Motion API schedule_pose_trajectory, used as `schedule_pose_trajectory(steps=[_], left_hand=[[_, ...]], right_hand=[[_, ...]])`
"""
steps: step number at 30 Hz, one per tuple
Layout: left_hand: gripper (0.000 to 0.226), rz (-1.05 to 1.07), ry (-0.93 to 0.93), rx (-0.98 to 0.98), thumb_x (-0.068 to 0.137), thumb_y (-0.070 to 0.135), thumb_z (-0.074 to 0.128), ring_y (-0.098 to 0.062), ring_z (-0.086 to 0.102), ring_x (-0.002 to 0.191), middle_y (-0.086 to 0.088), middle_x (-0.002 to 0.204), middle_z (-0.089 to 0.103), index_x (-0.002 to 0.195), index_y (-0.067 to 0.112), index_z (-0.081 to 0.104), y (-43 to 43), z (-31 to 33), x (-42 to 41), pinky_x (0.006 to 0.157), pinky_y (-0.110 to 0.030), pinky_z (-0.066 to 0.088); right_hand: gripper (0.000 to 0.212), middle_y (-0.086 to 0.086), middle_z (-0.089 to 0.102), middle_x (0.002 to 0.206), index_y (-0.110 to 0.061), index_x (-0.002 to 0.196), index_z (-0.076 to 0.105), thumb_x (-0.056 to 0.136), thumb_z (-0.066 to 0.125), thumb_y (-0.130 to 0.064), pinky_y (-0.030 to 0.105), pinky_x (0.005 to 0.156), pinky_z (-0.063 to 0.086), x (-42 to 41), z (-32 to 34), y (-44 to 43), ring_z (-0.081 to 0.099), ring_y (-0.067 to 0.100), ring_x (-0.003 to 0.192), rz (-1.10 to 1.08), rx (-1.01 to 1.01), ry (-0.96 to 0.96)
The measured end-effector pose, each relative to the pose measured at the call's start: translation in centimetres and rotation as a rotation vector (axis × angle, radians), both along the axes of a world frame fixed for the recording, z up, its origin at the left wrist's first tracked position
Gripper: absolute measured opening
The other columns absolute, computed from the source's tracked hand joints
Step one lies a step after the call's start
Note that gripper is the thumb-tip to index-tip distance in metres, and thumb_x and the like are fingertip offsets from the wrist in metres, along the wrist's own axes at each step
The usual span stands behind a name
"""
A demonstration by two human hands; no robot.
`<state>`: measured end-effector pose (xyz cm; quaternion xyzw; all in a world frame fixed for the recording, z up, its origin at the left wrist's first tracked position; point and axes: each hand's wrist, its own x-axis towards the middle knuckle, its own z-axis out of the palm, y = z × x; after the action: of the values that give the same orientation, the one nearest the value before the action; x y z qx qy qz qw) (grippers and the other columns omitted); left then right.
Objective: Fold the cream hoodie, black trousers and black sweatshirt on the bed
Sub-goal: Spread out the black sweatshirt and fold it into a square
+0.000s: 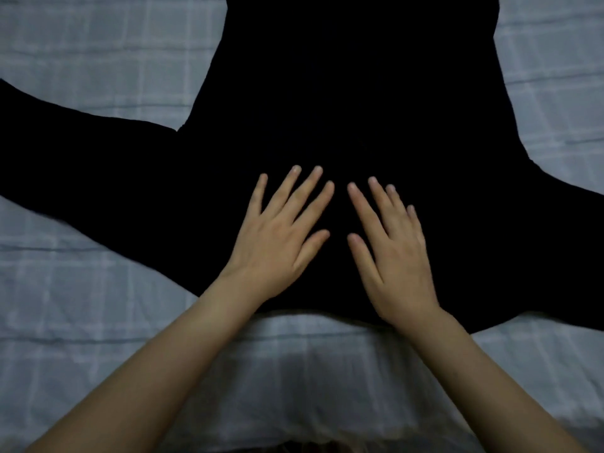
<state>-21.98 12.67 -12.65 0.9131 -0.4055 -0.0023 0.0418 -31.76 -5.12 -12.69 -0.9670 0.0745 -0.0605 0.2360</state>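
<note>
Hands (336,243) flat on black sweatshirt (376,103), mid-bed (98,60).

I see a dim, bluish picture, soft all over. The black sweatshirt (343,109) beyond my fingers (313,188) reads as a flat dark mass with no folds visible. The right hand (395,253) smears with motion blur. The bed (98,60) checks bow near the edges.

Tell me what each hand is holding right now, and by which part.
Nothing is held. The left hand and right hand lie flat, fingers spread, on the black sweatshirt near its close edge.
</note>
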Motion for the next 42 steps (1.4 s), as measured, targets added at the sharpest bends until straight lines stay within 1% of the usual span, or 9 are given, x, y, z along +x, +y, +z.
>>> schedule_pose_trajectory(steps=[4, 9, 13, 15, 21, 27, 32, 39, 42], left_hand=[[0.062, 0.132, 0.121, 0.128, 0.100, 0.048, 0.019, -0.019, 0.005, 0.152, 0.000, 0.165, 0.006, 0.156, 0.023, 0.010, -1.4, -4.6, 1.7, 0.121, -0.049, 0.004], [0.061, 0.115, 0.179, 0.077, 0.099, 0.046, 0.026, -0.018, 0.007, 0.151, 0.002, 0.164, 0.009, 0.156, 0.025, 0.015, -1.6, -4.3, 1.6, 0.121, -0.048, 0.005], [0.061, 0.238, 0.078, -0.062, 0.096, 0.045, 0.025, -0.021, 0.019, 0.149, 0.001, 0.161, 0.023, 0.154, 0.025, 0.025, 0.4, -2.3, 3.8, 0.120, -0.047, 0.012], [0.061, 0.379, -0.004, -0.062, 0.097, 0.046, 0.022, -0.023, 0.019, 0.149, -0.001, 0.161, 0.024, 0.154, 0.023, 0.025, 2.3, -2.5, 6.6, 0.119, -0.050, 0.012], [0.060, 0.364, 0.142, 0.053, 0.100, 0.049, 0.019, -0.018, 0.000, 0.151, 0.004, 0.165, 0.006, 0.156, 0.030, 0.008, 6.2, -6.6, 9.1, 0.120, -0.048, -0.002], [0.052, 0.256, 0.237, -0.151, 0.102, 0.041, 0.030, -0.014, 0.011, 0.150, 0.010, 0.161, 0.023, 0.153, 0.034, 0.023, 11.1, -3.8, 9.5, 0.121, -0.049, 0.002], [0.055, 0.413, 0.149, -0.045, 0.095, 0.043, 0.028, -0.022, 0.021, 0.148, 0.008, 0.158, 0.032, 0.149, 0.034, 0.035, 21.7, -1.9, 10.5, 0.116, -0.059, 0.007], [0.060, 0.494, 0.141, 0.090, 0.095, 0.052, 0.022, -0.026, 0.011, 0.150, -0.003, 0.163, 0.017, 0.154, 0.037, 0.018, 30.3, -4.8, 15.4, 0.116, -0.062, 0.006], [0.061, 0.453, 0.182, -0.017, 0.094, 0.053, 0.020, -0.025, 0.012, 0.150, -0.001, 0.163, 0.019, 0.153, 0.037, 0.023, 30.9, -5.0, 15.6, 0.118, -0.056, 0.004]], right_hand=[[0.055, -0.008, 0.014, 0.165, -0.040, 0.156, 0.009, 0.103, 0.018, -0.046, 0.050, 0.122, 0.006, 3.4, -4.7, 0.1, 0.004, 0.019, 0.153, -0.055, -0.166, 0.205], [0.054, -0.009, 0.013, 0.165, -0.040, 0.156, 0.009, 0.105, 0.026, -0.041, 0.049, 0.122, 0.003, 3.1, -4.5, -0.3, 0.000, 0.017, 0.153, -0.044, -0.154, 0.262], [0.056, -0.006, 0.028, 0.161, -0.030, 0.153, 0.030, 0.098, 0.039, -0.034, 0.041, 0.123, 0.006, 5.2, -1.4, 2.5, 0.015, 0.017, 0.151, -0.180, 0.100, 0.032], [0.056, -0.009, 0.028, 0.160, -0.032, 0.153, 0.029, 0.098, 0.033, -0.038, 0.039, 0.122, 0.005, 7.9, -0.9, 4.7, 0.016, 0.016, 0.151, -0.136, 0.028, -0.117], [0.053, -0.007, 0.020, 0.163, -0.032, 0.157, 0.017, 0.104, 0.021, -0.042, 0.050, 0.122, 0.000, 11.1, -4.8, 6.8, 0.004, 0.017, 0.153, -0.104, -0.222, 0.189], [0.056, -0.008, 0.026, 0.162, -0.031, 0.153, 0.032, 0.100, 0.020, -0.045, 0.050, 0.121, 0.006, 12.3, -0.3, 12.7, 0.010, 0.018, 0.152, -0.069, -0.047, 0.021], [0.051, -0.007, 0.020, 0.164, -0.030, 0.155, 0.026, 0.105, 0.032, -0.036, 0.048, 0.123, 0.004, 16.0, 0.1, 21.2, 0.006, 0.018, 0.153, 0.040, 0.016, 0.116], [0.054, -0.002, 0.022, 0.163, -0.030, 0.156, 0.023, 0.104, 0.031, -0.038, 0.053, 0.121, 0.008, 21.0, -4.5, 28.3, 0.012, 0.023, 0.152, 0.096, -0.153, 0.158], [0.057, -0.001, 0.028, 0.161, -0.030, 0.155, 0.026, 0.100, 0.027, -0.041, 0.052, 0.120, 0.013, 21.0, -6.1, 28.5, 0.021, 0.025, 0.150, 0.066, -0.240, 0.116]])
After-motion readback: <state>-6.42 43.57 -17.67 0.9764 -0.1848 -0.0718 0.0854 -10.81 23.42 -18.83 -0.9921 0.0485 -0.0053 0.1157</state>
